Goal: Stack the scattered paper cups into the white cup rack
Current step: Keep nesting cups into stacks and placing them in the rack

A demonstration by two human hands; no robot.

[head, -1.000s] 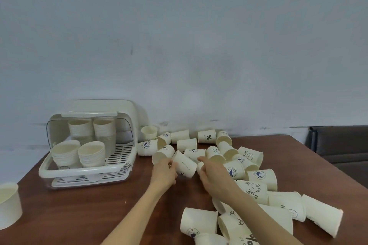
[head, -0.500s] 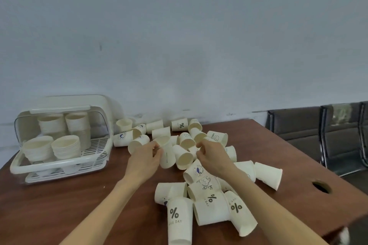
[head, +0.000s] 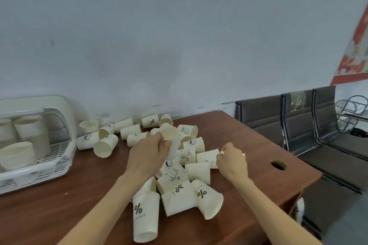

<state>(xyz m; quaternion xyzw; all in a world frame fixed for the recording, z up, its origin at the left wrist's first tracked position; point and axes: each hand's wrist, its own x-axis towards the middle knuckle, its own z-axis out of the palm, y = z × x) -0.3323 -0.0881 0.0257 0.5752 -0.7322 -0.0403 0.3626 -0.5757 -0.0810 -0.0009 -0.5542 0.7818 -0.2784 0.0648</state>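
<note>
Several cream paper cups (head: 177, 199) lie scattered in a pile on the brown table (head: 59, 215), some printed with a % sign or a rabbit. My left hand (head: 148, 157) grips one cup (head: 170, 135) raised over the pile, its mouth tilted up. My right hand (head: 232, 160) is curled at the right end of a cup (head: 207, 158) lying on its side and pinches it there. The white cup rack (head: 49, 167) stands at the far left with stacks of cups (head: 19, 154) inside, under a raised clear lid.
The table's right edge has a round cable hole (head: 277, 165). Dark chairs (head: 298, 125) stand beyond it on the right, along with a wire rack (head: 352, 111). A grey wall runs directly behind the table.
The view has swung to the right. My left hand has lifted a cup from the pile. My right hand has moved right to a cup at the pile's right side.
</note>
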